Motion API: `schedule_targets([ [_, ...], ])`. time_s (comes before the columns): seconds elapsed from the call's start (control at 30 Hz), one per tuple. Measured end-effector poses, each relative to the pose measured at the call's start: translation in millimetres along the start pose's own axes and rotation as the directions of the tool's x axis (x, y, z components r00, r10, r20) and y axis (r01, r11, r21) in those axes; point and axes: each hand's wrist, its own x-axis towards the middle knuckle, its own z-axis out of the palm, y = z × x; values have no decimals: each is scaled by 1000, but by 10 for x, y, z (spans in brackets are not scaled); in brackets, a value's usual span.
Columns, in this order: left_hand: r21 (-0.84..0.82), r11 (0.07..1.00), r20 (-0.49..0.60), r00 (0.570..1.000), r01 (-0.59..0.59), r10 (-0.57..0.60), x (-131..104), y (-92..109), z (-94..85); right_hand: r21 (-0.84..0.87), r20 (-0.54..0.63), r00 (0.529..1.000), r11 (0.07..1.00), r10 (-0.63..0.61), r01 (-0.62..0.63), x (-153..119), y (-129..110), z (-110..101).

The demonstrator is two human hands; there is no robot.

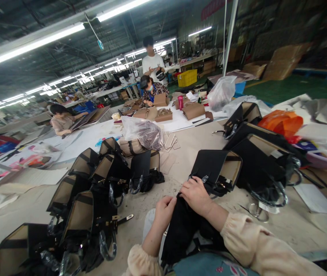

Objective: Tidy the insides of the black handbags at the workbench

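Black fabric [180,230] hangs over the table's near edge at the lower middle, in front of my body. My left hand [165,212] pinches its upper left edge. My right hand [195,195] is closed on the same upper edge, just to the right, with its fingers bent over the cloth. The two hands are almost touching. Just beyond my right hand lies a black handbag [211,166] with a tan lining and a plastic-wrapped handle.
Several black handbags [81,218] stand at the left, more [264,165] at the right. A plastic bag [144,132] and a stack of beige pieces [131,147] lie ahead. Metal rings [258,212] rest at the right. Other people are working beyond.
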Motion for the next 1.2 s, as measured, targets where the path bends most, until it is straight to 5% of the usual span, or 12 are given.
schedule_targets([
  [0.17, 14, 1000, -21, 1000, -21, 21, 52, 54, 22, -6, 9, 1000, 1000, -1, 1, -4, -7, -15],
  [0.27, -91, 995, 98, 994, -48, 57, -21, 71, -49, -9, 10, 1000, 1000, 4, -4, -7, -1, -29],
  [0.4, -305, 935, 301, 950, 182, -87, -209, -7, -141, 0, 2, 1000, 1000, 9, -9, -30, 7, -38],
  [0.57, -314, 899, 236, 942, 305, -237, -513, -103, -184, 35, -11, 1000, 999, 2, -2, -121, -30, -90],
  [0.73, -147, 985, 189, 980, 94, -66, -827, -122, -242, 85, -53, 998, 996, 45, -41, -360, 17, -210],
  [0.83, 104, 995, 101, 995, -3, -7, -943, -199, -204, 147, -72, 990, 983, 119, -108, -618, 128, -271],
  [0.97, 444, 895, -30, 999, 41, -31, -1008, -285, -63, 222, -3, 970, 946, 241, -235, -1069, 208, -322],
  [1.2, 506, 861, -82, 996, 59, -20, -1097, -224, 88, 273, 144, 948, 910, 282, -312, -1663, 48, -306],
])
